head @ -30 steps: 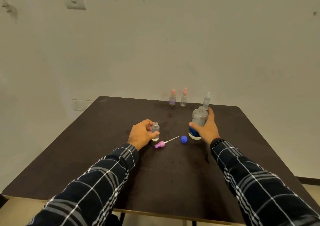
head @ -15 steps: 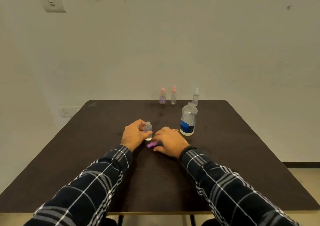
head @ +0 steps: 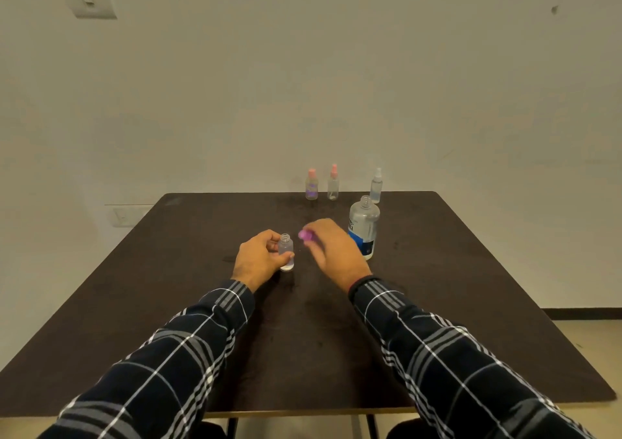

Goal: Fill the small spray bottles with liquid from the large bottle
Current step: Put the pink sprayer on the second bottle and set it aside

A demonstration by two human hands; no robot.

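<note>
My left hand (head: 257, 259) grips a small clear spray bottle (head: 286, 253) that stands uncapped on the dark table (head: 188, 304). Just to its right my right hand (head: 331, 250) is raised off the table and holds the pink spray cap (head: 305, 235) at its fingertips, slightly blurred. The large clear bottle (head: 364, 226) with a blue label stands open behind my right hand. The blue cap of the large bottle is hidden.
Three small capped spray bottles stand along the table's far edge: one with a purple label (head: 311, 185), one with a pink top (head: 333, 183), one with a white top (head: 376, 186). A plain wall rises behind the table.
My right hand let go of the large bottle, moved left to the pink spray cap on the table and lifted it beside the small bottle. My left hand kept its hold.
</note>
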